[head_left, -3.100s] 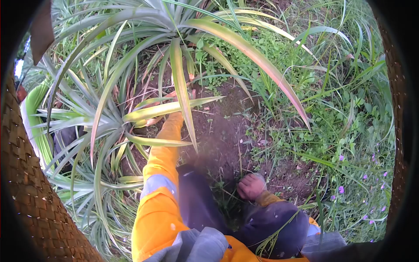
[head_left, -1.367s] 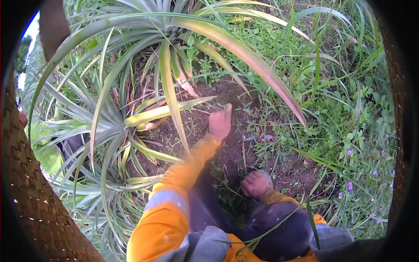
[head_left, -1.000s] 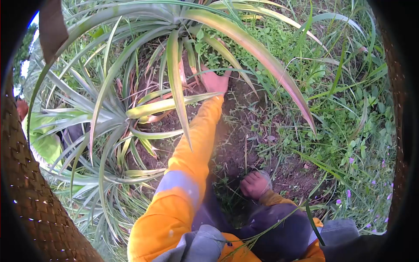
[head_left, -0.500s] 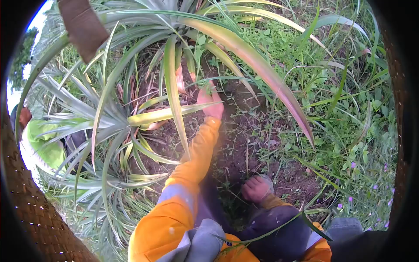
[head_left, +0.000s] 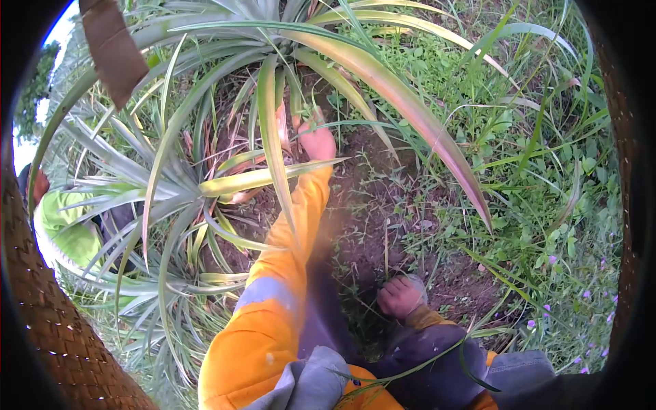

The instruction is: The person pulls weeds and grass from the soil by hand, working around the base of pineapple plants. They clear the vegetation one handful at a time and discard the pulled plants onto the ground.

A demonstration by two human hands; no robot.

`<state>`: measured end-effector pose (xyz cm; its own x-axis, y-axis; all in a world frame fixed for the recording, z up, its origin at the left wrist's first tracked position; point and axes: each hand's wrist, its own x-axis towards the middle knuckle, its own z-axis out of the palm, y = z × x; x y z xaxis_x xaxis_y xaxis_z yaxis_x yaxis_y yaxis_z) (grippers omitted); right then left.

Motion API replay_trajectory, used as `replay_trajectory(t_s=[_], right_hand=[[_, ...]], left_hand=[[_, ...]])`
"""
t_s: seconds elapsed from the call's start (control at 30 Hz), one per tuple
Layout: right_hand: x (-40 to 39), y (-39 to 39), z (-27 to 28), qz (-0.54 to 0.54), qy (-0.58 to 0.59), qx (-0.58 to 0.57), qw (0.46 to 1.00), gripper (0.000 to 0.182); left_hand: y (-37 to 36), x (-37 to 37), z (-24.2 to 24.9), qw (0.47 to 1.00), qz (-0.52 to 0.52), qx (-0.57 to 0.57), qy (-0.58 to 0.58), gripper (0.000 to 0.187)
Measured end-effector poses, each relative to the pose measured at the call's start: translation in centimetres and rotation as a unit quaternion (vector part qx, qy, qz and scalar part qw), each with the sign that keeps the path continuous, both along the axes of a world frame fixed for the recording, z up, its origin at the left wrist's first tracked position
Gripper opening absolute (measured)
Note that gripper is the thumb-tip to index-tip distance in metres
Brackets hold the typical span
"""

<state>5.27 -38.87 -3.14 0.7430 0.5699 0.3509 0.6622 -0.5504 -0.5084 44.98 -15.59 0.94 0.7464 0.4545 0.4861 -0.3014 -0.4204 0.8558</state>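
Head view, and the left hand point(head_left: 319, 141) is right up at the far edge of the bare soil point(head_left: 372, 181), under the drooping leaves of the large spiky plant point(head_left: 266, 96)! Green bits of weed point(head_left: 309, 126) show at its fingers, but the fingertips are partly hidden, so whether that grip is wide, narrow or closed on them cannot be told. A pale, dried leaf point(head_left: 281, 123) hangs just left of the hand, and below, a yellowish leaf point(head_left: 253, 179) from the smaller spiky plant point(head_left: 171, 181) points across at the wrist. The orange sleeve point(head_left: 249, 348) runs back from there, grey band and all, to the bottom of the view. Now to the right hand point(head_left: 400, 297), down by the near edge of the soil, just beyond the dark-clothed knee point(head_left: 437, 362): knuckles up, fingers bent, palm out of sight, so what it holds, if anything, cannot be told. A thin upright stalk point(head_left: 387, 249) stands just beyond it. Off to the left, behind leaves, there's another person point(head_left: 72, 222) in bright green, while purple flowers point(head_left: 531, 324) dot the grass at lower right.
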Motion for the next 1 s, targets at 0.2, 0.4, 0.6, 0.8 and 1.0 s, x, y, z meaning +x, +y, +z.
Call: replay_trajectory(t_s=[0.2,0.4,0.6,0.8,1.0], right_hand=[[-0.3,0.3,-0.6,0.003,-0.004,-0.01,1.0,0.014],[-0.4,0.3,0.0,-0.002,-0.007,0.005,1.0,0.014],[-0.3,0.0,-0.1,0.005,-0.012,0.005,1.0,0.015],[-0.4,0.4,-0.9,0.008,-0.008,0.007,1.0,0.013],[-0.4,0.2,-0.4,0.005,-0.001,0.001,1.0,0.013]], left_hand=[[4.5,-0.5,1.1,0.951,0.023,0.303,0.058,0.063],[3.8,0.7,0.6,0.946,-0.011,0.256,0.197,0.037],[4.7,1.3,-1.6,0.964,-0.109,-0.112,0.216,0.044],[-0.1,-3.3,0.7,0.949,-0.085,0.299,0.045,0.046],[-0.4,-2.5,-2.1,0.991,-0.053,0.12,0.032,0.021]])
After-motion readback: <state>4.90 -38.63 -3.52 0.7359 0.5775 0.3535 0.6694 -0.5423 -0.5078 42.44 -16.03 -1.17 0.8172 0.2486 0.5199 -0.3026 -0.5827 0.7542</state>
